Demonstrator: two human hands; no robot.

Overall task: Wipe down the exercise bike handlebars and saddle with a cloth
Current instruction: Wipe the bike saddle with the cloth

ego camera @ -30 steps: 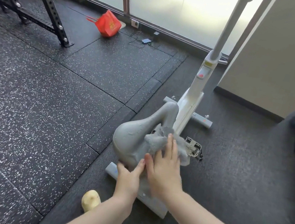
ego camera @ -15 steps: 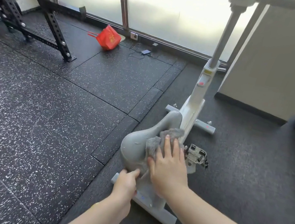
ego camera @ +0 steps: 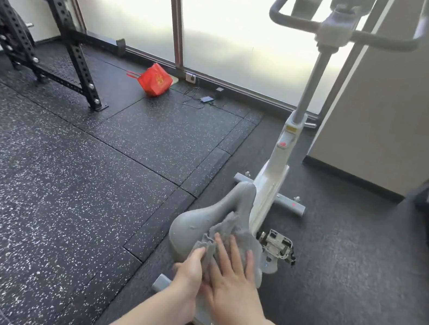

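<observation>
Saddle (ego camera: 198, 224) is smooth moulded grey, wide rounded rear tapering to a narrow nose that points toward the white bike frame (ego camera: 274, 173). Cloth (ego camera: 226, 234) is grey, soft and rumpled, bunched in folds over the saddle's right half, nearly the same grey as the saddle. Right hand (ego camera: 232, 283) lies flat on the cloth, fingers straight and slightly spread, pressing down, nothing gripped. Left hand (ego camera: 189, 266) sits just beside it, touching; its fingers curl round the near left edge of the cloth at the saddle's rear. Handlebars (ego camera: 342, 30) are a grey tubular loop atop a metal post, a grey cup holder (ego camera: 307, 1) on the left. Metal pedal (ego camera: 279, 244) sits right of the saddle. Floor (ego camera: 59, 192) is black rubber tile with white flecks. Black perforated steel rack (ego camera: 59, 29) at left, red bag (ego camera: 157, 83) by the frosted window.

Versus half a second ago: view has tilted up, handlebars now fully in frame. Right hand has slid back toward the saddle's rear and flattened more. Left hand has moved up from the rear rim onto the cloth edge. Cloth is more spread out across the saddle.
</observation>
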